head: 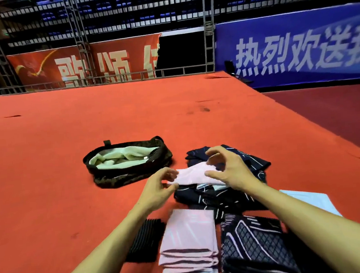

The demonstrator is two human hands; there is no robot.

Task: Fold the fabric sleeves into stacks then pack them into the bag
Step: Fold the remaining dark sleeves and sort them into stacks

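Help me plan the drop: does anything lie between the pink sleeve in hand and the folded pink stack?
Nothing visible blocks it. The pink sleeve, pinched by the left hand, is over the dark patterned pile; the pink stack lies nearer the person, its top bare.

Your forearms reach forward. Your left hand (159,187) pinches the pink sleeve (192,176) between thumb and fingertips; your right hand (227,169) hovers, fingers spread and bent.
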